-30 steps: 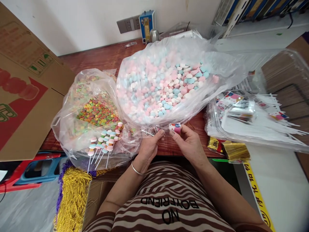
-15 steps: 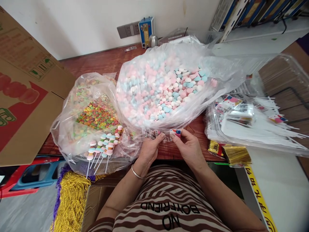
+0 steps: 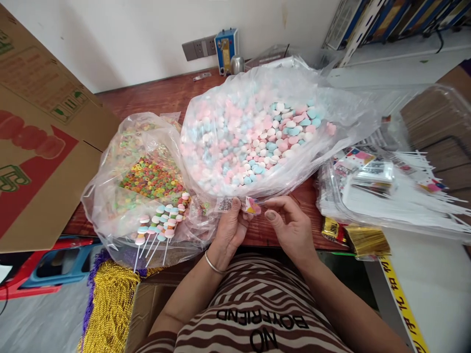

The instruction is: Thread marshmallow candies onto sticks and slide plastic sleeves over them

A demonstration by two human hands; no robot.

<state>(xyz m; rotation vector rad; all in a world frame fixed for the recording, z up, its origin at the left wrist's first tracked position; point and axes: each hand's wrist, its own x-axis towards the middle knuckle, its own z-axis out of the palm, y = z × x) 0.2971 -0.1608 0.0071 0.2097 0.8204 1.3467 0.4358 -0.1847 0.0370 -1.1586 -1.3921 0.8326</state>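
My left hand (image 3: 230,230) and my right hand (image 3: 290,225) meet at the table's near edge, both pinching a small clear printed wrapper (image 3: 239,205) with a pink patch at its end. Just behind them lies a big clear bag of pink, blue and white round candies (image 3: 257,132). To the left, a second clear bag holds colourful ring candies (image 3: 150,176). Several candy skewers on white sticks (image 3: 158,228) lie on that bag's near side.
A stack of clear printed wrappers (image 3: 386,181) lies at the right, with gold twist ties (image 3: 356,235) in front of it. A cardboard box (image 3: 37,142) stands at the left. Gold and purple bead strands (image 3: 110,304) hang below the table. Wall sockets (image 3: 200,47) are behind.
My hands have stayed at the table edge. The wrapper has turned between my fingers, its coloured end now nearer my left thumb, and my right fingers have shifted along it.
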